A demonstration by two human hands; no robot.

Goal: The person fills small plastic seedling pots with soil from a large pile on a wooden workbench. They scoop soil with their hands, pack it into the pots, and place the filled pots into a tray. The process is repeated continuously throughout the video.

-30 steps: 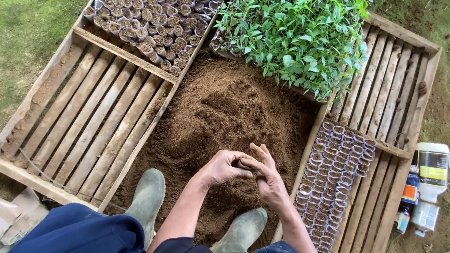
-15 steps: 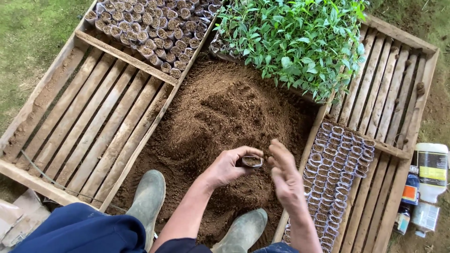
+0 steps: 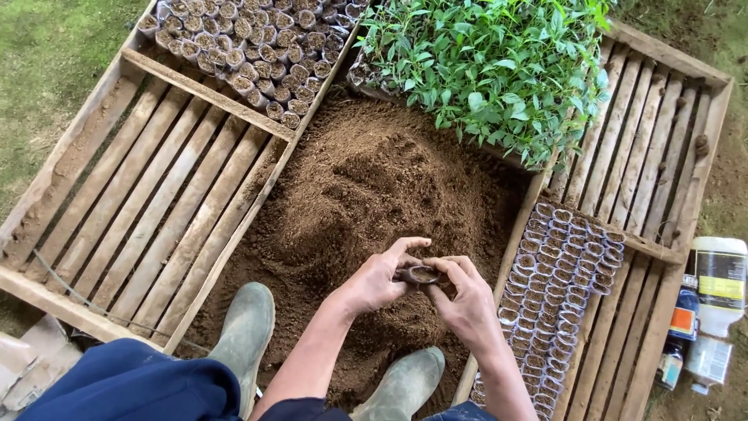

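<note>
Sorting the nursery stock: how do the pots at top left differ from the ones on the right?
The soil-filled small pots in the top-left wooden crate look dark and brown on top; the white-rimmed small pots on the right slatted rack look paler. The left group lies far from both hands; the right group sits beside the right hand. Both are tightly packed, with no plants showing.

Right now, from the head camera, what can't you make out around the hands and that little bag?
- Small soil-filled bag: its lower part is hidden by the left hand and right hand.
- How full the bag is below its rim: not visible.
- Seedling pots under the green seedlings: covered by leaves.
- Bottles at the right: cut off by the picture's edge.
- Tray of filled bags: its near end is hidden by the right forearm.
</note>
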